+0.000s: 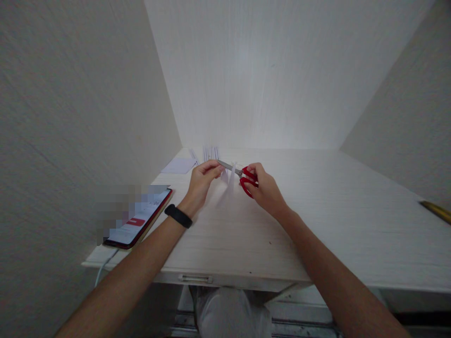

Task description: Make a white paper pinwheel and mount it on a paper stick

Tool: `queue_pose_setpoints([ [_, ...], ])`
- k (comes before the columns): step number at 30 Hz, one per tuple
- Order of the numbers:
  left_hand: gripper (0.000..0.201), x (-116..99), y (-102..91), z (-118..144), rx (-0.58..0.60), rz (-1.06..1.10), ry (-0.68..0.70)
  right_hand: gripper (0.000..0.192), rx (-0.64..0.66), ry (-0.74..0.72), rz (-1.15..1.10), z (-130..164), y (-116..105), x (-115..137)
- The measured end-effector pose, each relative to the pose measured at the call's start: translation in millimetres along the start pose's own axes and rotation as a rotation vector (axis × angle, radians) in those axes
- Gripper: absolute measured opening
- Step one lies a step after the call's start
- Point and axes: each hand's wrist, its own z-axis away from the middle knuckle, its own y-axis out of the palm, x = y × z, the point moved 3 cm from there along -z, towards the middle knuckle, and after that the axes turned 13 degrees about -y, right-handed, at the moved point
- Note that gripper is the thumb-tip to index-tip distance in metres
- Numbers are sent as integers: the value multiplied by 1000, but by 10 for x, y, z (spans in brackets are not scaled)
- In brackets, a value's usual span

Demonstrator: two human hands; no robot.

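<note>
My right hand [264, 185] grips a pair of scissors [249, 182] by the red handles, and the metal blades point to the left. In my left hand [207, 177], the fingers pinch a piece of white paper [224, 176] close to the blade tips. A pale paper strip [230, 185] hangs down at the blades, slightly blurred. How far the blades are apart is hard to make out. Behind my left hand, several narrow paper strips [211, 152] lie on the desk. A flat sheet of paper [179, 165] rests to their left.
On the left of the white desk [317, 211] lies a phone [139, 220] with a white cable [102, 265]. A yellowish object [436, 211] is at the right edge. Walls rise at the left, back and right. A drawer handle [195, 279] is at the front.
</note>
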Motion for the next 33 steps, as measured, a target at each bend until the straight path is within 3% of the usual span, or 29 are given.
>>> queue_pose_setpoints([
  [10, 16, 15, -26, -11, -51, 0, 2, 26, -136, 70, -46, -26, -34, 18],
  [17, 14, -13, -21, -5, -38, 12, 11, 28, -86, 80, -41, -10, -8, -11],
  [33, 14, -20, -4, -3, -14, 30, -23, 39, -148, 139, 78, -25, -78, 20],
])
